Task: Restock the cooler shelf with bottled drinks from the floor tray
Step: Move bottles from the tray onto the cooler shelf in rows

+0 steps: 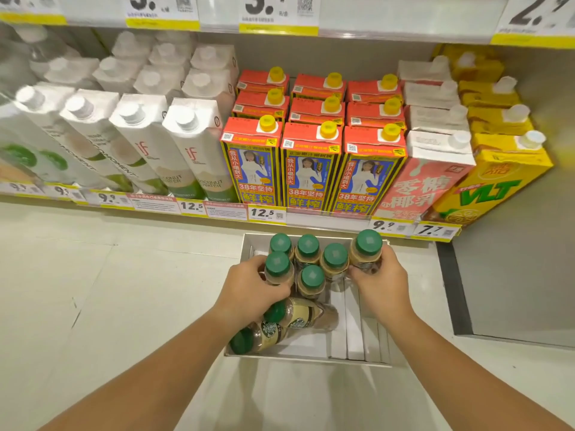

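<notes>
A white cardboard tray [354,328] lies on the floor below the shelf. Several coffee bottles with green caps stand upright in its far half, and two more bottles [280,325] lie on their sides at its near left. My left hand [252,290] wraps around an upright bottle [278,265] at the tray's left. My right hand [381,283] grips another upright bottle [367,247] at the far right, held a little higher than the rest. Between them stand loose bottles [311,276].
The bottom shelf [326,217] is packed with cartons: white coconut water [193,150] at left, red-topped coconut juice [308,163] in the middle, pink [426,178] and yellow tea cartons [494,178] at right. Pale floor tiles [93,290] spread left. A grey panel [513,259] stands right.
</notes>
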Available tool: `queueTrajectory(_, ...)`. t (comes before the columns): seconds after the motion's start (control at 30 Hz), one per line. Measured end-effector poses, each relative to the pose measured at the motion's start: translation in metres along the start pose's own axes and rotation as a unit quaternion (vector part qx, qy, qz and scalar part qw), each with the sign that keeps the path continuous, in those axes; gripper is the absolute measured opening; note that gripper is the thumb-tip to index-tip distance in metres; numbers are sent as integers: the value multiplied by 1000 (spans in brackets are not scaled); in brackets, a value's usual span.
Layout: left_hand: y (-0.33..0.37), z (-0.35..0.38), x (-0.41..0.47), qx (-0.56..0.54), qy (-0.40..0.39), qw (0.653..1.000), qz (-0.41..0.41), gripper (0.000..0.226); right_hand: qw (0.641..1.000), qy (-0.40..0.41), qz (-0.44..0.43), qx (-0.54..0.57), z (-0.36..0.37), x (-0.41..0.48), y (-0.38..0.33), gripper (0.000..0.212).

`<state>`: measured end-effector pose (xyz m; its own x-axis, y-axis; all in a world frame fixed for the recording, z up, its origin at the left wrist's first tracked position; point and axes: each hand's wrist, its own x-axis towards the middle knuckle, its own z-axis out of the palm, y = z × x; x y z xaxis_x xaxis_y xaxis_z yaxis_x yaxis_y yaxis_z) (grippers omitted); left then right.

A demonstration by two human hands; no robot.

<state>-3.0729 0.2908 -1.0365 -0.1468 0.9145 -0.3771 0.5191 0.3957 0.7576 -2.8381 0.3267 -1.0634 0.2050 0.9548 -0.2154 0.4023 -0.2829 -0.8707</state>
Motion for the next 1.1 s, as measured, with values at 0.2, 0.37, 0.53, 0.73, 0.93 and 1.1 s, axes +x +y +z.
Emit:
queueTrajectory(0.2, 34, -31, -15, -90, 60, 989, 106, 37, 998, 23, -40, 37, -29, -12, -43, 39)
queueTrajectory(0.37, 74, -54, -19, -160, 90, 971, 155, 22, 993, 41, -82, 76, -52, -23, -88, 37)
queueTrajectory(0.53, 111, -70, -19, -159, 41, 973, 159, 24, 987, 76, -107, 93, -71, -29, -130, 38)
queueTrajectory(0.73, 163, -102, -29, -160, -12, 966, 202, 38, 979, 117, -144, 85, -100, -39, -199, 39)
queueTrajectory(0.93, 272, -167, -56, -212, 25, 923, 321, 47, 955, 174, -224, 83, -149, -52, -315, 34)
queueTrajectory(1.1, 394, -219, -88, -211, 67, 874, 432, 31, 926, 202, -302, 106, -201, -54, -411, 29)
